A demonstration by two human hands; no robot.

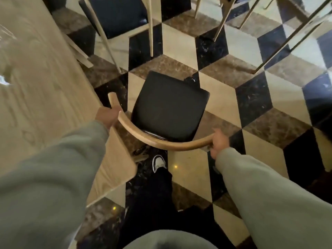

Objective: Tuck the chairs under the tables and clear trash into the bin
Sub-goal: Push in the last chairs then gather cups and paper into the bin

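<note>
— What do the hands hold?

— Both hold one chair [170,108] by its curved wooden back rail [154,139]. The left hand [106,116] is closed around the rail near its left end, and the right hand [218,142] is closed around the right end, the fingers wrapped under the wood. Grey sleeves cover both arms.

— Where is the chair?

— It stands on the tiled floor [224,105], just beside the corner of a light wooden table [45,97], but not under it. Its dark seat points away from the person and is turned a little to the right.

— Any bin or other container?

— I see none. On the table's far left there is something clear and shiny [5,81], too blurred to name.

— What is around the chair?

— A second chair [116,17] with a dark seat and pale legs stands further ahead, close to the table edge. More thin legs [269,45] come down at the upper right — cut off by the frame, so I cannot tell what they belong to. Below the rail I see a shoe [159,163] and a dark trouser leg [152,194].
</note>
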